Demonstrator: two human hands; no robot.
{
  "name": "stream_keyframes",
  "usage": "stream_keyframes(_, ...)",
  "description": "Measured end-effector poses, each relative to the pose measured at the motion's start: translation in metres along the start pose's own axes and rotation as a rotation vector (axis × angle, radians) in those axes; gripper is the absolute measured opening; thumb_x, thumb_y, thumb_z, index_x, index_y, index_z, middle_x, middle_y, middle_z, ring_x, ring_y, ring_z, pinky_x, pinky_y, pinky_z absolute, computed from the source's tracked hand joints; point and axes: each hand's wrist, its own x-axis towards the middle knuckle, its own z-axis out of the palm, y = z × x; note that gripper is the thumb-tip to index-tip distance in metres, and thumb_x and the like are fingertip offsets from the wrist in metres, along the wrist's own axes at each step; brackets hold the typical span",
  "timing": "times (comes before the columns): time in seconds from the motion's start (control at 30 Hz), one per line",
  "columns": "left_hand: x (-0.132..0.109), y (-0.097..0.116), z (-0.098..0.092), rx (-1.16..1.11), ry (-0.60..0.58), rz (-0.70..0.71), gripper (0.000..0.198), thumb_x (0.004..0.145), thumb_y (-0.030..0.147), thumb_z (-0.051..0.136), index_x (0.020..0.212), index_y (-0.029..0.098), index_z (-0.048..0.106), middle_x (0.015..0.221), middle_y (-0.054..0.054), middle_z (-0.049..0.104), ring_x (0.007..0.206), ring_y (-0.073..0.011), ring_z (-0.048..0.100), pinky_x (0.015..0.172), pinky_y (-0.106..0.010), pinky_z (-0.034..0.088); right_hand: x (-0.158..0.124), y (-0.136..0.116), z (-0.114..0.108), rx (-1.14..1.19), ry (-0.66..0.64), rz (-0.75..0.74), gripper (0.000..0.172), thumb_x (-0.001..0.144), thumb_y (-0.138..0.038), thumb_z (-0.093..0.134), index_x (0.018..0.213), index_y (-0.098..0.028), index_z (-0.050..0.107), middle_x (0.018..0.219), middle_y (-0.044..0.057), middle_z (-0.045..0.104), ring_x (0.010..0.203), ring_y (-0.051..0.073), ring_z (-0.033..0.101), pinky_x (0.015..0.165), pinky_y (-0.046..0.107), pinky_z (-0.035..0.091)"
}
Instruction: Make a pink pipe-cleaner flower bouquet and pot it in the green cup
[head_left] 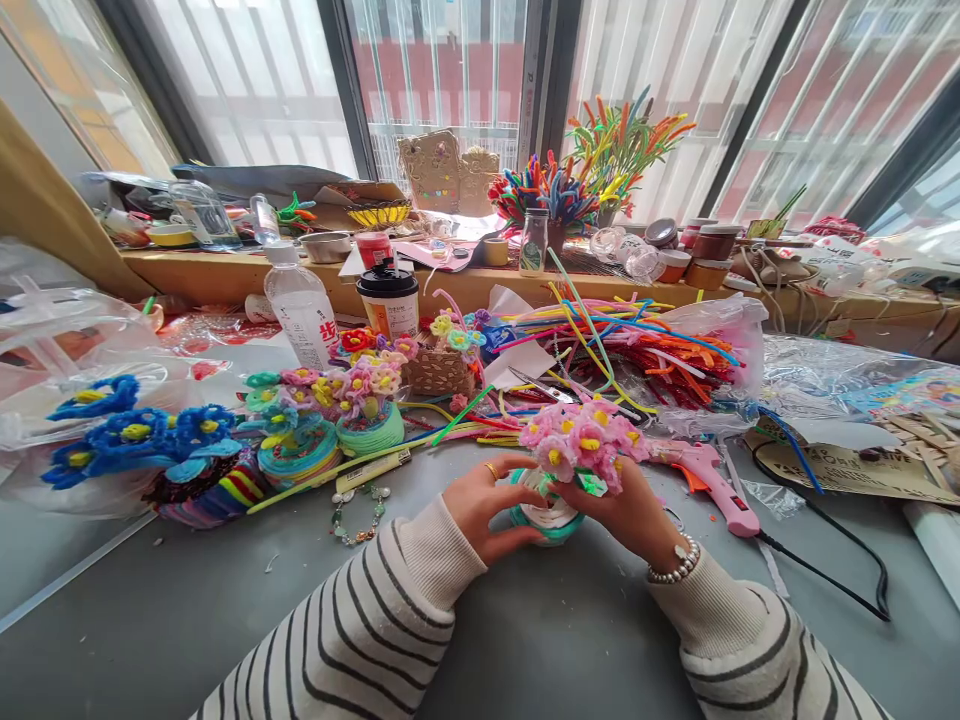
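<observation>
A small teal and white pot point(553, 522), seemingly wound from pipe cleaners, stands on the grey table in front of me. My left hand point(491, 510) curves around its left side, thumb low and fingers at the rim, gripping it. Over the pot is a bunch of pink pipe-cleaner flowers point(581, 440) with yellow centres. My right hand point(634, 515) closes on the base of this bunch, at the pot's right rim. The stems and right fingertips are mostly hidden by petals. Some green shows beneath the flowers.
A pink glue gun point(709, 485) lies right of my right hand, its black cord trailing. Scissors point(544, 385) and loose pipe cleaners point(660, 350) lie behind. Finished flower pots point(371, 428), a bracelet point(360, 515), a water bottle point(296, 310) and a lidded cup point(388, 300) stand or lie left.
</observation>
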Motion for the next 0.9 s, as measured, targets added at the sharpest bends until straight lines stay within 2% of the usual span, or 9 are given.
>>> stream_keyframes(0.17, -0.0008, -0.0005, 0.0032, 0.01, 0.014, 0.004, 0.027, 0.067, 0.036, 0.056, 0.087, 0.018, 0.059, 0.105, -0.01, 0.05, 0.089, -0.018, 0.052, 0.078, -0.03, 0.043, -0.0018, 0.0015, 0.0008, -0.025, -0.039, 0.032, 0.031, 0.069, -0.028, 0.055, 0.098, -0.02, 0.054, 0.087, 0.004, 0.065, 0.079, 0.022, 0.059, 0.067, 0.034, 0.048)
stream_keyframes(0.33, -0.0023, -0.0037, 0.0071, 0.0, 0.021, -0.002, 0.027, 0.067, 0.037, 0.056, 0.085, 0.017, 0.059, 0.105, -0.01, 0.05, 0.088, -0.0187, 0.053, 0.078, -0.031, 0.044, -0.002, 0.0014, 0.0019, -0.061, -0.005, 0.022, 0.027, 0.068, -0.029, 0.056, 0.093, -0.018, 0.057, 0.092, 0.005, 0.064, 0.087, 0.023, 0.057, 0.074, 0.034, 0.046)
stream_keyframes(0.5, -0.0029, -0.0067, 0.0092, -0.05, 0.024, 0.023, 0.026, 0.067, 0.034, 0.056, 0.087, 0.016, 0.058, 0.105, -0.01, 0.05, 0.093, -0.0192, 0.052, 0.081, -0.03, 0.044, 0.0011, 0.0006, 0.003, -0.067, -0.01, -0.121, 0.033, 0.07, -0.031, 0.054, 0.102, -0.023, 0.054, 0.107, 0.003, 0.057, 0.101, 0.022, 0.049, 0.085, 0.035, 0.041)
stream_keyframes(0.57, -0.003, -0.0063, 0.0085, -0.04, 0.029, 0.016, 0.026, 0.067, 0.034, 0.057, 0.085, 0.016, 0.058, 0.105, -0.011, 0.05, 0.093, -0.0195, 0.052, 0.081, -0.03, 0.043, 0.0015, 0.0013, 0.0033, -0.067, 0.016, -0.159, 0.034, 0.07, -0.031, 0.055, 0.104, -0.025, 0.052, 0.108, 0.003, 0.056, 0.102, 0.022, 0.049, 0.087, 0.035, 0.039)
stream_keyframes(0.67, -0.0025, -0.0043, 0.0064, -0.019, 0.034, 0.007, 0.025, 0.066, 0.034, 0.058, 0.083, 0.015, 0.059, 0.106, -0.012, 0.049, 0.093, -0.0201, 0.052, 0.08, -0.03, 0.043, 0.0004, 0.003, 0.0038, -0.077, 0.057, -0.156, 0.035, 0.071, -0.031, 0.054, 0.105, -0.025, 0.051, 0.107, 0.003, 0.057, 0.1, 0.022, 0.05, 0.087, 0.036, 0.04)
stream_keyframes(0.8, -0.0009, -0.0014, 0.0038, -0.038, 0.028, 0.026, 0.025, 0.067, 0.034, 0.057, 0.084, 0.016, 0.059, 0.103, -0.011, 0.051, 0.091, -0.0191, 0.052, 0.079, -0.029, 0.044, -0.0008, 0.0034, 0.0041, -0.11, 0.045, -0.191, 0.034, 0.072, -0.033, 0.053, 0.105, -0.027, 0.052, 0.11, 0.002, 0.055, 0.103, 0.022, 0.048, 0.09, 0.038, 0.037)
stream_keyframes(0.9, -0.0001, -0.0005, 0.0031, -0.038, 0.034, 0.018, 0.024, 0.066, 0.034, 0.058, 0.082, 0.016, 0.06, 0.102, -0.011, 0.051, 0.092, -0.0198, 0.052, 0.08, -0.03, 0.043, -0.0001, 0.0024, 0.0038, -0.103, 0.037, -0.151, 0.036, 0.072, -0.035, 0.052, 0.107, -0.026, 0.051, 0.108, 0.003, 0.056, 0.102, 0.024, 0.049, 0.087, 0.039, 0.04)
